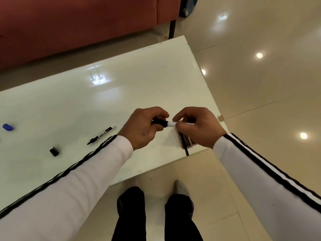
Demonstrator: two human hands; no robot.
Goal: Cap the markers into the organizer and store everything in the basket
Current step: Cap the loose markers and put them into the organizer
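A white marker [171, 124] is held level above the table's near right corner. My right hand [198, 126] grips its white barrel. My left hand [145, 127] pinches the black cap [159, 122] on its left end. Under my right hand lies a pinkish organizer [185, 142], mostly hidden, with a thin black pen [184, 145] sticking out over the table edge. An uncapped black-and-white marker [101, 134] lies on the table to the left, near my left sleeve. A loose black cap [54, 151] sits farther left. A blue cap [7, 127] rests at the far left.
The glossy white table [121, 87] ends just in front of me and to the right. A red sofa [78, 23] stands behind it. My feet [180, 186] stand on the tiled floor below the near edge. No basket is in view.
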